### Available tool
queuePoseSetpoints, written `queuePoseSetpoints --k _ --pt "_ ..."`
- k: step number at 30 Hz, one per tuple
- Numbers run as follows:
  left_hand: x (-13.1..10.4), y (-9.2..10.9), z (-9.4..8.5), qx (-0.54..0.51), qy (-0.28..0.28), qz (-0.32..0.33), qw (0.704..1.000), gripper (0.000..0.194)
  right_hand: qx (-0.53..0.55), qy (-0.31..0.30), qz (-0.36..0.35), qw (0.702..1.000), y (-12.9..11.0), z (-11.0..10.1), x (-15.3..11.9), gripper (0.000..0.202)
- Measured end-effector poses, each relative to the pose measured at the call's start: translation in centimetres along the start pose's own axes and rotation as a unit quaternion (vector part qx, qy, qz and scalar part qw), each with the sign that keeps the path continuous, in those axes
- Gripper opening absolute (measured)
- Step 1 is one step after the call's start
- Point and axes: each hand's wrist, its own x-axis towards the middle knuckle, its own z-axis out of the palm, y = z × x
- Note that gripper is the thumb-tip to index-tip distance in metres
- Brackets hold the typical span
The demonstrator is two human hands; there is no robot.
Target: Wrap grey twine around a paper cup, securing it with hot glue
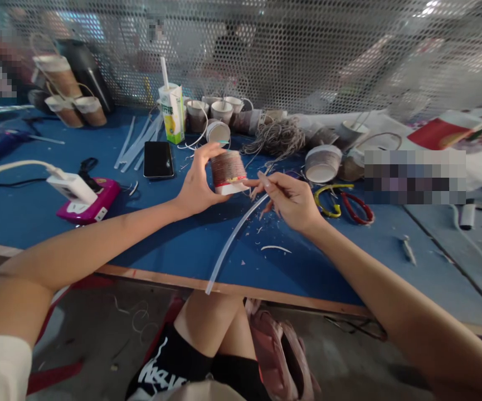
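Note:
My left hand (194, 181) is wrapped around a paper cup (229, 167) covered with wound brown cord, holding it above the blue table. A red printed band and a white end show at the cup's lower side. Close to the right of the cup, my right hand (294, 201) pinches a long translucent glue stick (233, 238), which curves down toward the table's front edge. Its upper end is partly hidden by the fingers. Whether the right fingertips touch the cup, I cannot tell.
Behind stand several cord-wrapped cups (222, 111), a drink carton (171, 114) and a heap of cord (280, 136). Leftward lie a phone (158, 160), loose glue sticks (142, 146), a pink power strip (92, 205) and a blue glue gun (6, 143). Scissors (355, 209) lie right.

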Motion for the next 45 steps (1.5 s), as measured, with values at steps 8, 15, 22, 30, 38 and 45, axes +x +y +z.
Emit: queuePoseSetpoints --k 8,15,22,30,38,45 --pt "0.0 0.3 -0.3 -0.005 -0.012 -0.007 1.0 0.092 0.034 0.028 -0.005 0.999 0.7 -0.4 0.1 0.04" --pt "0.0 -0.2 -0.3 -0.007 -0.019 -0.009 1.0 0.094 0.084 0.144 -0.035 0.985 -0.5 -0.7 -0.6 0.038" --pt "-0.3 -0.4 0.1 0.012 -0.007 -0.006 1.0 0.093 -0.031 -0.036 -0.022 0.999 -0.4 0.8 -0.9 0.037" --pt "-0.3 0.0 0.0 -0.005 -0.019 -0.015 1.0 0.093 -0.031 0.011 0.0 0.999 0.0 0.7 -0.7 0.037" --pt "-0.2 -0.4 -0.2 -0.015 -0.014 -0.021 1.0 0.093 0.038 0.153 -0.038 0.987 -0.3 0.0 -1.1 0.037" --pt "-0.3 -0.3 -0.1 -0.025 -0.015 -0.02 0.999 0.091 0.103 0.024 0.017 0.994 -1.0 0.3 -0.9 0.036"
